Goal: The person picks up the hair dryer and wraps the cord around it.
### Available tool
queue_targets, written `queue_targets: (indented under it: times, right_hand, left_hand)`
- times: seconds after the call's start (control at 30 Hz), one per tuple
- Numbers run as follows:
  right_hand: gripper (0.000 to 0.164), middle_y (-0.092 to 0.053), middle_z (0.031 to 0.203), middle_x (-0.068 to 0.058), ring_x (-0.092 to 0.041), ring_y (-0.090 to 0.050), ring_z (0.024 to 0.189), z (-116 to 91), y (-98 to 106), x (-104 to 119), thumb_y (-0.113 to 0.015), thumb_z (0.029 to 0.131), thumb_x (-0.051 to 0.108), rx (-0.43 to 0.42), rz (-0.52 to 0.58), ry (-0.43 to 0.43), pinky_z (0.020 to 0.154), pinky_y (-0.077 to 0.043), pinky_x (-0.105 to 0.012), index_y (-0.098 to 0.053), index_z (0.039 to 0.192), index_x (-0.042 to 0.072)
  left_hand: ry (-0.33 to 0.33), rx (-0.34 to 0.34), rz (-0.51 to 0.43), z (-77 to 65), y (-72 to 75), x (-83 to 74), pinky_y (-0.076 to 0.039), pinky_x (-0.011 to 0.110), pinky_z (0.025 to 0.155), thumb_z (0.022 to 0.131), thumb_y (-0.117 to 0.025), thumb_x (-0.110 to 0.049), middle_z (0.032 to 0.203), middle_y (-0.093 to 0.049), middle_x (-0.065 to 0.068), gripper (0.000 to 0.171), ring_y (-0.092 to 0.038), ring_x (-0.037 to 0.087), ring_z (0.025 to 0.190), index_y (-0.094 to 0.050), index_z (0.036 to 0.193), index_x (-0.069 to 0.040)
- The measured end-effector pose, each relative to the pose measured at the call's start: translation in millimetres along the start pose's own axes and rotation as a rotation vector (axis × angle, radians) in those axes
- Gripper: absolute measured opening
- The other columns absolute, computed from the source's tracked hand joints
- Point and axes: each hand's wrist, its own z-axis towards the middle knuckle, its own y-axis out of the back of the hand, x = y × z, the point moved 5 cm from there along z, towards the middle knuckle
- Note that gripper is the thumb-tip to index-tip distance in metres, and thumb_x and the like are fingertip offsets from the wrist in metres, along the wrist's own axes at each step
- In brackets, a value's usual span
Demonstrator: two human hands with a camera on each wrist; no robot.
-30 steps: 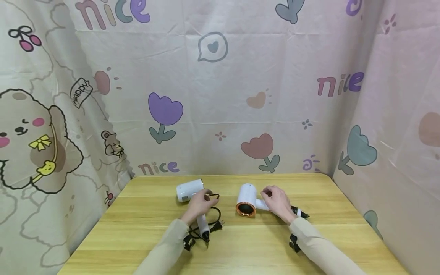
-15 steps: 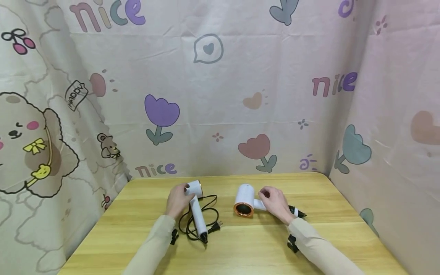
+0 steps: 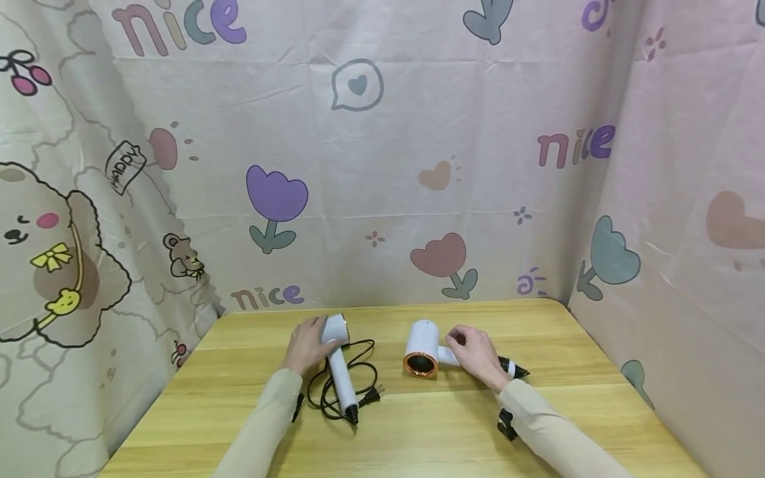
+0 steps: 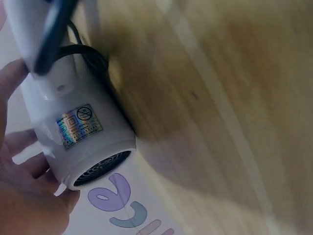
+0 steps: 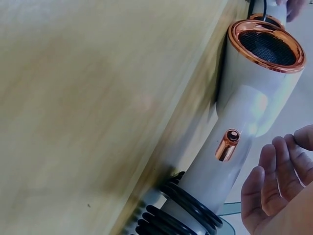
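left hand point(image 3: 306, 346): grasping the barrel of the left hair dryer point(image 3: 342, 378), which lies on the counter point(image 3: 454, 431). loose cord point(image 3: 376, 368): looped about that dryer's handle; lifting could snag a loop and drag the plug point(image 3: 371, 396). right hair dryer point(image 3: 422, 338): lying on the counter, copper-rimmed nozzle toward the person. right hand point(image 3: 475, 353): released, fingers loosely bent near the handle; a careless sweep might roll the dryer. wound cord point(image 5: 190, 205): around the handle; tugging might loosen it.
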Motion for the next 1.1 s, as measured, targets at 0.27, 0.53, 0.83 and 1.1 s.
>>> queue_targets:
  times: [0.27,0.53,0.83,1.1]
  right_hand:
    - [0.012,-0.071,0.090,0.001,-0.014,-0.064,0.082,-1,0,-3,-0.065,0.092,0.025,0.010,0.005,-0.012,0.075,-0.054,-0.036,-0.073,0.094,0.016]
    - [0.013,-0.071,0.090,0.001,-0.014,-0.063,0.081,0,3,-1,-0.065,0.092,0.024,0.015,0.020,-0.008,0.075,-0.054,-0.036,-0.073,0.095,0.015]
    - [0.012,-0.071,0.089,0.001,-0.014,-0.063,0.081,-1,2,-1,-0.065,0.092,0.023,0.003,0.026,0.009,0.075,-0.054,-0.036,-0.073,0.093,0.015]
    - [0.014,-0.072,0.092,-0.001,-0.014,-0.064,0.082,-3,-1,-4,-0.064,0.093,0.024,0.018,0.037,-0.024,0.075,-0.054,-0.034,-0.073,0.096,0.014]
  left_hand:
    - [0.098,0.030,0.130,3.3,-1.0,7.8,-0.051,0.052,0.083,0.080,-0.076,-0.049,0.119,-0.057,0.026,0.076,-0.056,0.038,0.101,-0.055,0.133,0.002]
    - [0.234,0.147,0.116,-2.0,4.4,13.8,-0.041,0.048,0.079,0.073,-0.076,-0.055,0.101,-0.067,0.015,0.076,-0.057,0.031,0.088,-0.059,0.126,-0.004]
    - [0.321,0.335,-0.069,-15.6,12.2,21.2,-0.046,0.039,0.071,0.071,-0.078,-0.052,0.095,-0.066,0.011,0.074,-0.059,0.026,0.079,-0.059,0.118,0.003]
    - [0.383,0.345,-0.233,-28.0,14.3,32.3,-0.049,0.030,0.054,0.072,-0.080,-0.049,0.086,-0.057,0.013,0.066,-0.057,0.023,0.069,-0.054,0.103,0.003]
